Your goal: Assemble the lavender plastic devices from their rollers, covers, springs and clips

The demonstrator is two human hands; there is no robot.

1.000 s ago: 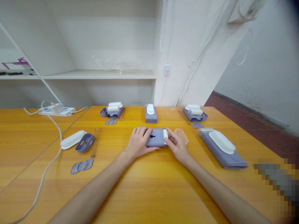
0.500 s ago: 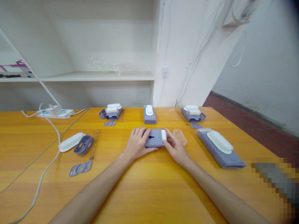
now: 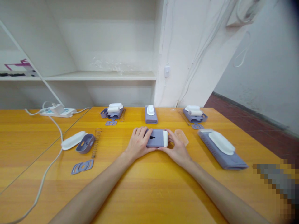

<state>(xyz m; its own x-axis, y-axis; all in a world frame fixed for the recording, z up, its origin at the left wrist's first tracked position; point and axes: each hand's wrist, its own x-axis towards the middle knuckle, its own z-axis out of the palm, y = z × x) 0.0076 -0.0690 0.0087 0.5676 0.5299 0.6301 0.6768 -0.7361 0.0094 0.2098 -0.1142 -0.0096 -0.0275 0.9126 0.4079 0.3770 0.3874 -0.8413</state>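
A purple-grey plastic housing [image 3: 157, 138] with a dark mark on its upper face lies across the table in front of me. My left hand [image 3: 139, 141] is wrapped round its left end, thumb along the near side. At the right end sits a white piece [image 3: 165, 138], its surface showing between the fingers of my right hand [image 3: 177, 149]. That hand is closed about this end, thumb at the near edge and index finger at the far corner. Just beyond it lies a translucent orange tray-like part [image 3: 181, 137], partly hidden by the hand.
To the left are a white oval cover [image 3: 74, 140], a purple-grey cup [image 3: 85, 144], a coil spring [image 3: 97, 143] and a flat slotted plate [image 3: 82, 167]. A larger housing with a white top [image 3: 221, 143] stands right. A power strip [image 3: 58, 111] trails a cable.
My right thumb has moved off the white piece to the housing's near edge, leaving more of the white end visible. My left hand keeps its hold. The view has shifted slightly.
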